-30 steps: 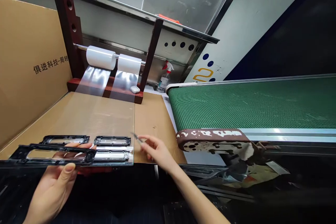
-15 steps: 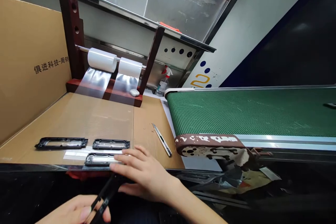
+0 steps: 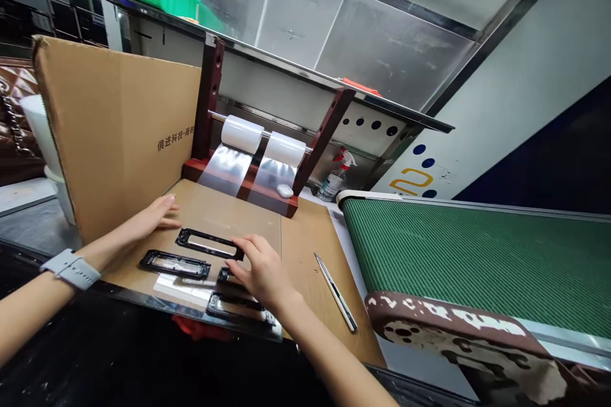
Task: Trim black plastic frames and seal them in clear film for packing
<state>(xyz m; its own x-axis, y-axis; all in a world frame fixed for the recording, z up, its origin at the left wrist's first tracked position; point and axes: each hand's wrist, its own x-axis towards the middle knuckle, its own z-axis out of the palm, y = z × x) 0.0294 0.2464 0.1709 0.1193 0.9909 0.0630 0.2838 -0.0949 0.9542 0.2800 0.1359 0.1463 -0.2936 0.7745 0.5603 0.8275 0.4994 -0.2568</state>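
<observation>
Several black plastic frames lie on the brown cardboard work surface [image 3: 305, 241]. My right hand [image 3: 260, 270] rests with curled fingers on the right end of the farthest frame [image 3: 209, 243] and covers part of another frame [image 3: 224, 276]. My left hand [image 3: 153, 216], with a grey watch on its wrist, lies flat and open on the cardboard just left of that far frame. A second frame [image 3: 174, 263] sits nearer the front edge, and one more [image 3: 233, 306] lies at the edge on clear film. A utility knife [image 3: 335, 291] lies to the right of my right hand.
Two rolls of clear film [image 3: 262, 140] hang on a dark red stand [image 3: 238, 181] at the back. A tall cardboard wall [image 3: 109, 133] stands on the left. A green conveyor belt [image 3: 477, 261] runs along the right. A spray bottle [image 3: 331, 179] stands behind the stand.
The view swung left. The frame that my left hand held low down is out of that hand, which now lies flat on the cardboard. My right hand moved up onto the far frame.
</observation>
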